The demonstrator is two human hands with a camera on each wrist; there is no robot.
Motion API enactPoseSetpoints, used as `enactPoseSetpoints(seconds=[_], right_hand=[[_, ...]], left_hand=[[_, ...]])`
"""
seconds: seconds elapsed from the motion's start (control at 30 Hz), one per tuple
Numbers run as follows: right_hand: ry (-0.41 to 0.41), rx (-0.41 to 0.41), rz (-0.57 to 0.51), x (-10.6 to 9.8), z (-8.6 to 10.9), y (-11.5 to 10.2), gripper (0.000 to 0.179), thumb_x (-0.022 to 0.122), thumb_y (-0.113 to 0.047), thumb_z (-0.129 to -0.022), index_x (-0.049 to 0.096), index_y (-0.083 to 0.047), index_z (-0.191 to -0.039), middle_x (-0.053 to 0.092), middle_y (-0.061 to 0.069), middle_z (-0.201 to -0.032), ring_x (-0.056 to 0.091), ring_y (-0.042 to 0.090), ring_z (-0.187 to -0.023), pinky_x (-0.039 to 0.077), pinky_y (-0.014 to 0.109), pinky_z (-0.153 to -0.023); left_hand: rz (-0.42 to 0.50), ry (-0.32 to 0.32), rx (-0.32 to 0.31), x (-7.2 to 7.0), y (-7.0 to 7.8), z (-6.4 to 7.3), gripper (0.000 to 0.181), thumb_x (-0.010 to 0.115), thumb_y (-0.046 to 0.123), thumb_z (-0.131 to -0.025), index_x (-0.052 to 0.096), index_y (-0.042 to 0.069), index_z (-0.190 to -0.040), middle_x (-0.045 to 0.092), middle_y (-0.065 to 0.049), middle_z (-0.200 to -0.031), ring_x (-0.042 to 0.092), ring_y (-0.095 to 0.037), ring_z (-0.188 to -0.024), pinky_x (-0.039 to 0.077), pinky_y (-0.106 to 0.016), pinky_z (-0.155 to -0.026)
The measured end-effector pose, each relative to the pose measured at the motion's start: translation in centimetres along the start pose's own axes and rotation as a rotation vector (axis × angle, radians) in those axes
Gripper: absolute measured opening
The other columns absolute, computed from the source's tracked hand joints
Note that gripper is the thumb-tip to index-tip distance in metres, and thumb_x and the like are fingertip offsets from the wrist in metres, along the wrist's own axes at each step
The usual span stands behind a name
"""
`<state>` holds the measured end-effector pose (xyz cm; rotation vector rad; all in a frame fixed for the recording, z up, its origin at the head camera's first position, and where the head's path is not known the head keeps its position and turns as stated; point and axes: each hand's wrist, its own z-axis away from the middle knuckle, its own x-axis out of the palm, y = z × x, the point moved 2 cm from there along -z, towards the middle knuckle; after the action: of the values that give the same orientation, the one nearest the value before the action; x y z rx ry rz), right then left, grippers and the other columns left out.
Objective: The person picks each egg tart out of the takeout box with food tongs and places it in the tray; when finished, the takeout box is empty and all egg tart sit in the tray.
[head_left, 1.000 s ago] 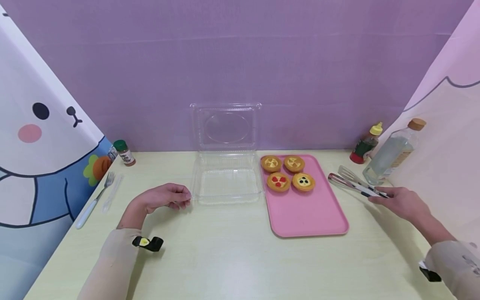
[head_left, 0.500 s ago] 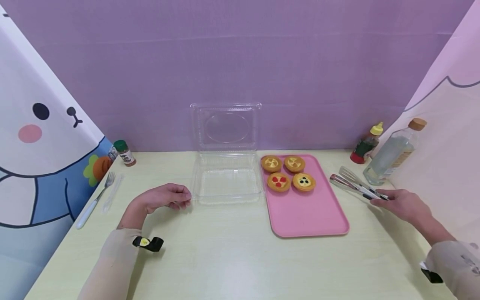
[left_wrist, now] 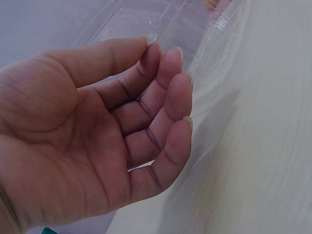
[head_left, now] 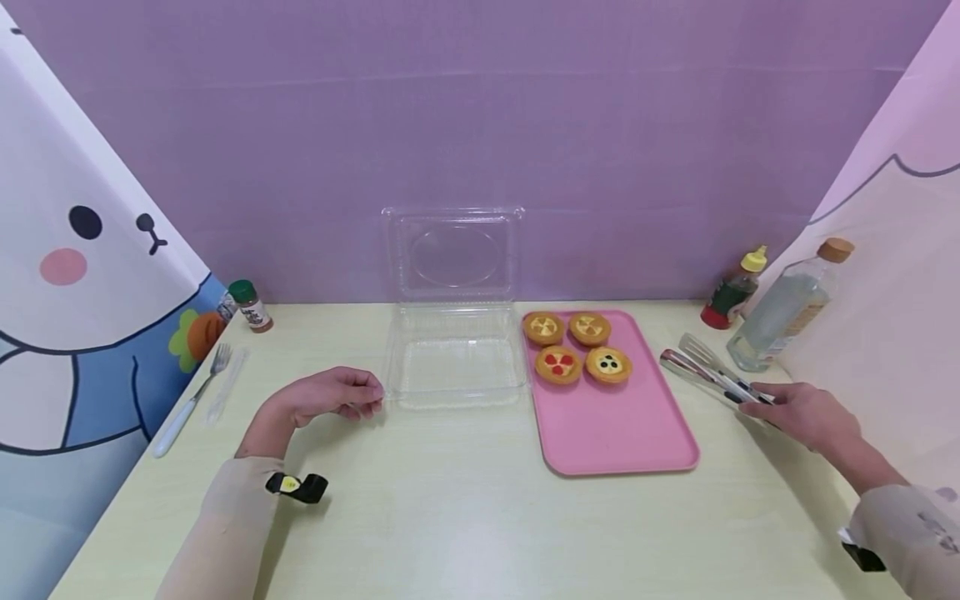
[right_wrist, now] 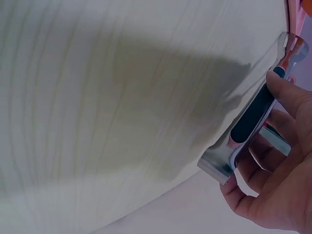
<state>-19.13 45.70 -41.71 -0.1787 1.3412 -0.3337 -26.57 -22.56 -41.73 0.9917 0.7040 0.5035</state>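
Observation:
At the table's middle stands a clear plastic clamshell container (head_left: 457,358) with its lid raised against the backdrop. My left hand (head_left: 330,393) pinches its front left edge between thumb and index finger; the other fingers curl loosely. On the right, my right hand (head_left: 810,414) grips metal tongs (head_left: 705,367) by the handle end, their two arms spread apart and pointing toward the tray. The right wrist view shows the thumb on the dark grip of the tongs (right_wrist: 253,112). Several small tarts (head_left: 558,365) sit on the far half of a pink tray (head_left: 615,433).
Behind the tongs stand a yellow-capped sauce bottle (head_left: 731,292) and a cork-topped glass bottle (head_left: 783,312). At the left are a green-capped spice jar (head_left: 251,308), a blue-handled fork (head_left: 191,404) and a clear plastic utensil (head_left: 225,387).
The tongs in my right hand have shifted very slightly. My left hand, the container, the tray and the tarts hold their places.

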Motion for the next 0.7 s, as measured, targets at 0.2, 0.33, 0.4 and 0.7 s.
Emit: enactPoseSetpoints(seconds=[0.2, 0.33, 0.4, 0.7], right_hand=[[0.011, -0.015, 0.031, 0.12, -0.18, 0.12, 0.082, 0.063, -0.061, -0.09, 0.05, 0.002, -0.142, 0.046, 0.0, -0.066, 0.043, 0.019, -0.068, 0.033, 0.031, -0.054], [0.002, -0.007, 0.033, 0.14, -0.28, 0.04, 0.084, 0.063, -0.062, -0.089, 0.049, 0.002, -0.142, 0.049, 0.001, -0.066, 0.043, 0.02, -0.069, 0.031, 0.031, -0.056], [-0.01, 0.002, 0.037, 0.17, -0.34, 0.08, 0.086, 0.064, -0.064, -0.088, 0.049, 0.001, -0.142, 0.051, 0.002, -0.067, 0.043, 0.02, -0.07, 0.032, 0.031, -0.056], [-0.034, 0.025, 0.033, 0.29, -0.22, 0.01, 0.088, 0.063, -0.065, -0.088, 0.046, 0.002, -0.143, 0.057, 0.002, -0.069, 0.045, 0.02, -0.069, 0.034, 0.031, -0.057]], left_hand=[[0.003, -0.004, 0.013, 0.05, 0.12, 0.13, 0.031, 0.057, 0.024, -0.102, 0.059, -0.006, -0.11, 0.066, -0.007, -0.099, 0.061, -0.021, -0.091, 0.052, -0.035, -0.082], [0.007, -0.004, 0.015, 0.06, 0.17, 0.18, 0.029, 0.057, 0.024, -0.102, 0.06, -0.005, -0.109, 0.066, -0.006, -0.097, 0.061, -0.02, -0.09, 0.052, -0.034, -0.081], [0.007, -0.005, 0.016, 0.03, 0.13, 0.19, 0.03, 0.057, 0.023, -0.102, 0.06, -0.005, -0.109, 0.066, -0.006, -0.097, 0.061, -0.02, -0.09, 0.052, -0.034, -0.081], [0.007, -0.006, 0.02, 0.0, 0.23, 0.26, 0.03, 0.057, 0.023, -0.102, 0.059, -0.006, -0.11, 0.065, -0.007, -0.098, 0.061, -0.021, -0.09, 0.052, -0.034, -0.081]])
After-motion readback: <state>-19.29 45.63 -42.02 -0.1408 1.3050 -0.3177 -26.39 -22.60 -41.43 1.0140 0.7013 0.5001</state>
